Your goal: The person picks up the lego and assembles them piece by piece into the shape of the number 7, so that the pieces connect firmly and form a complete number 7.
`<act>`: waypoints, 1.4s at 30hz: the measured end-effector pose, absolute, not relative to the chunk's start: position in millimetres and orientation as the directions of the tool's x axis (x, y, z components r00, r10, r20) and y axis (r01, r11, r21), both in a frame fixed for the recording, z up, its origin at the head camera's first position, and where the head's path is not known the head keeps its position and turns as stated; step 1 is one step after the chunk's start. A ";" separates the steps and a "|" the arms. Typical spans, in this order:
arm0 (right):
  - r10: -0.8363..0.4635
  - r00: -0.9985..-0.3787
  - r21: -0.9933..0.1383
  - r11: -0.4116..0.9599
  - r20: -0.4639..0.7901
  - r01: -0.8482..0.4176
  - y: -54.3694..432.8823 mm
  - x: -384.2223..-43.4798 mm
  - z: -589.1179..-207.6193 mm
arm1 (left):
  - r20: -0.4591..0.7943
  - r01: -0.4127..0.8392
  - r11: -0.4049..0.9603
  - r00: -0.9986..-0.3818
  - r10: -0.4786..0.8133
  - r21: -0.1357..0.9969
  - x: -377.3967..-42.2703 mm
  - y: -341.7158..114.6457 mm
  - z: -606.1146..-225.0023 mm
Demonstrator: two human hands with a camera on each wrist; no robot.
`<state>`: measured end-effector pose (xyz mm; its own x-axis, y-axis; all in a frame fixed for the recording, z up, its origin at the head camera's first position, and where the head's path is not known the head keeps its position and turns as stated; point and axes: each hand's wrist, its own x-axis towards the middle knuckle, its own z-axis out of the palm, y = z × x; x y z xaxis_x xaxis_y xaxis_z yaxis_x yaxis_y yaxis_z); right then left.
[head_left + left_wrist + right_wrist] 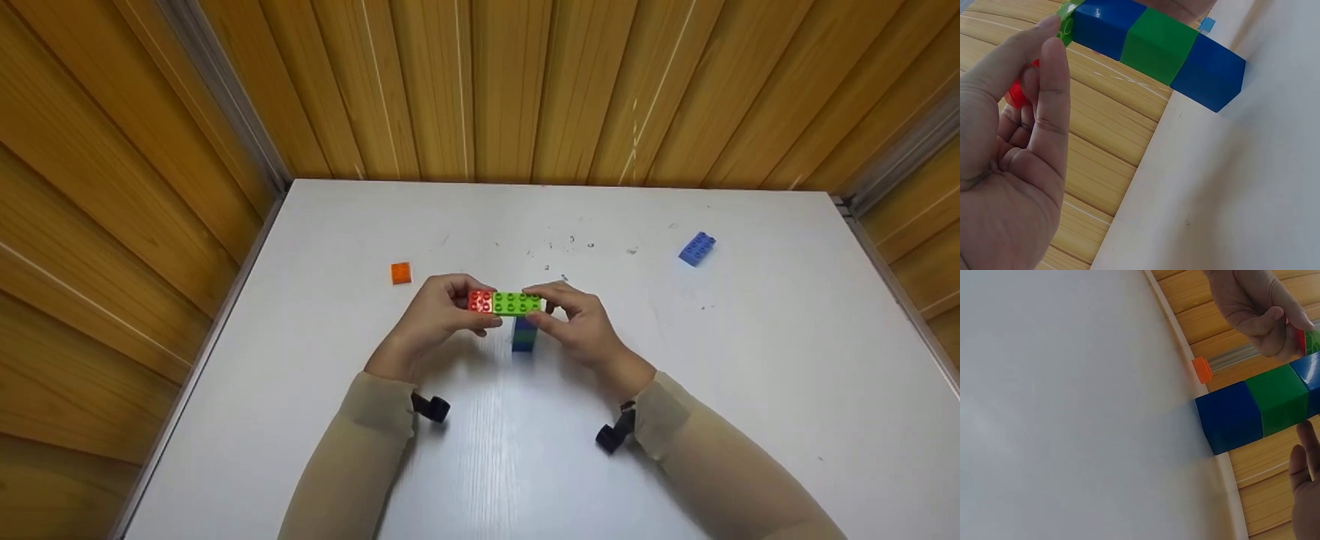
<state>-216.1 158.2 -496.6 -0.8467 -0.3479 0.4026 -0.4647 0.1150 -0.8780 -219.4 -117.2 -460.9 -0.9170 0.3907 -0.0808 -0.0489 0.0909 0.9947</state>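
A tower of stacked toy bricks (pixel 523 337), dark blue, green and dark blue, stands upright on the table. Across its top lies a lime green brick (pixel 516 303), with a red brick (pixel 480 301) at its left end. My left hand (pixel 437 315) pinches the red brick and the near part of the lime one between thumb and fingers. The lime brick's right end is gripped by my right hand (pixel 581 319), thumb at the front edge and fingers at the back. In the left wrist view the tower's blue bottom brick (pixel 1207 73) meets the tabletop.
An orange brick (pixel 401 273) lies on the white table (pixel 300 315) to the left, behind my left hand. Farther back on the right is a lighter blue brick (pixel 697 249). Wood-look panels (pixel 510 90) wall off the back and sides.
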 end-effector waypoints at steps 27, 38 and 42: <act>-0.120 -0.983 -0.857 0.481 0.141 -0.182 256.3 -253.3 -431.9 | -0.079 -0.030 0.139 -0.927 0.366 0.990 -220.9 -112.0 -457.9; 0.329 -0.943 -0.844 0.493 -0.042 0.210 330.7 -301.6 -435.3 | -0.055 -0.003 0.150 -0.939 0.340 0.989 -221.9 -112.1 -462.6; 0.394 -0.912 -0.822 0.476 -0.118 0.313 344.3 -314.2 -447.1 | -0.039 0.020 0.176 -0.943 0.330 0.984 -222.3 -113.7 -462.9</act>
<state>-314.2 344.3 -447.1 -0.9115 0.3938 -0.1184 0.3126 0.4763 -0.8218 -222.3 -113.7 -462.9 -0.9430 0.3303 -0.0395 0.0204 0.1759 0.9842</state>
